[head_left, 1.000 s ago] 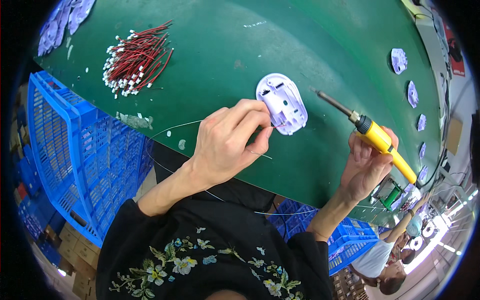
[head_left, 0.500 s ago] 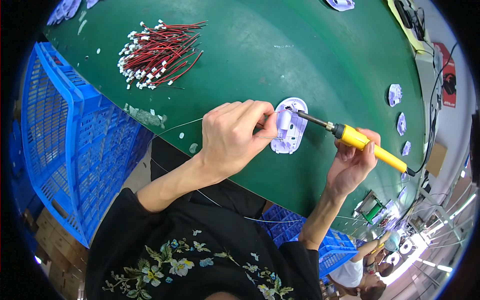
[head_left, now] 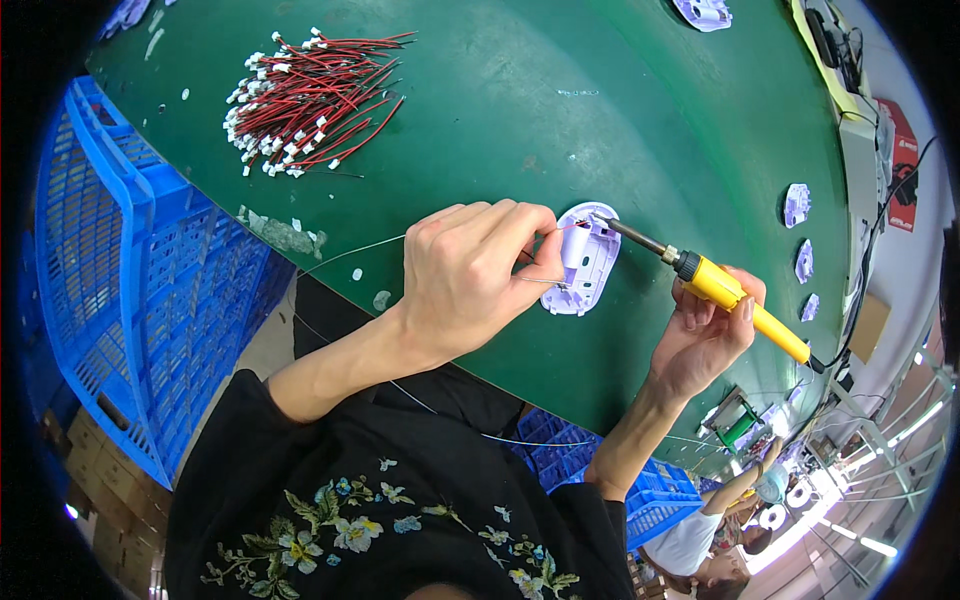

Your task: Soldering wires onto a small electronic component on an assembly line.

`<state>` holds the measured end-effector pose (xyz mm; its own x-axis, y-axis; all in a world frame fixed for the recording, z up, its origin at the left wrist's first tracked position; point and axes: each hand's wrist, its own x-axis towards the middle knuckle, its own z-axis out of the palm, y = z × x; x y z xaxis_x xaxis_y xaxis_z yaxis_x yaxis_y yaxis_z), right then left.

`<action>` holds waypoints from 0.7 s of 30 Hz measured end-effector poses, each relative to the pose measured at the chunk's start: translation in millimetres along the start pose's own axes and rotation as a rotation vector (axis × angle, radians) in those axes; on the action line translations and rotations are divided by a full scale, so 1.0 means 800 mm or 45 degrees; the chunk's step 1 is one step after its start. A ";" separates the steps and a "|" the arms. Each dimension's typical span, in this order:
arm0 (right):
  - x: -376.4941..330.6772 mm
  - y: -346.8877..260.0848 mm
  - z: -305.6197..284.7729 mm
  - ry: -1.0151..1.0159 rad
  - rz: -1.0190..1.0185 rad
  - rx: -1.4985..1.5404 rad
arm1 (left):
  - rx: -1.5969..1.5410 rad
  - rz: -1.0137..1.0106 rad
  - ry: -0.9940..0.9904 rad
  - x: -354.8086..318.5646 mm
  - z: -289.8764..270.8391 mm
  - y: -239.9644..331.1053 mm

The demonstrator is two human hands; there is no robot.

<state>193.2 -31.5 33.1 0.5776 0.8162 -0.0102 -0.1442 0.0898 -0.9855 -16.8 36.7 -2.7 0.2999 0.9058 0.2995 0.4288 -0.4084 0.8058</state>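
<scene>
A white plastic housing (head_left: 588, 258) lies on the green table (head_left: 560, 110). My left hand (head_left: 472, 275) rests beside it, fingers pinched on a thin solder wire (head_left: 350, 252) that trails off to the left. My right hand (head_left: 705, 335) grips a yellow-handled soldering iron (head_left: 720, 288). Its metal tip touches the upper end of the housing, close to my left fingertips.
A pile of red wires with white connectors (head_left: 305, 100) lies at the far left of the table. Blue plastic crates (head_left: 110, 290) stand to the left below the table edge. More white housings (head_left: 797, 205) sit at the right and one (head_left: 705, 12) at the top. Another person (head_left: 715, 540) works at lower right.
The soldering iron came in from the right and its tip now touches the housing. My left hand keeps pinching the solder wire at the housing.
</scene>
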 end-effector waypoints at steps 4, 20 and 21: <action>-0.002 0.004 -0.006 0.015 -0.008 0.020 | -0.016 -0.004 0.017 0.000 0.001 -0.001; -0.006 0.001 0.001 -0.074 -0.108 -0.097 | 0.009 -0.005 0.011 -0.001 0.002 -0.002; -0.006 0.001 0.000 -0.059 -0.084 -0.076 | 0.002 -0.005 0.010 -0.001 0.002 -0.002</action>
<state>190.3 -35.2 32.5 0.5460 0.8355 0.0615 -0.0579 0.1109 -0.9921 -16.1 36.6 -5.3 0.2913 0.9083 0.3003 0.4311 -0.4049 0.8063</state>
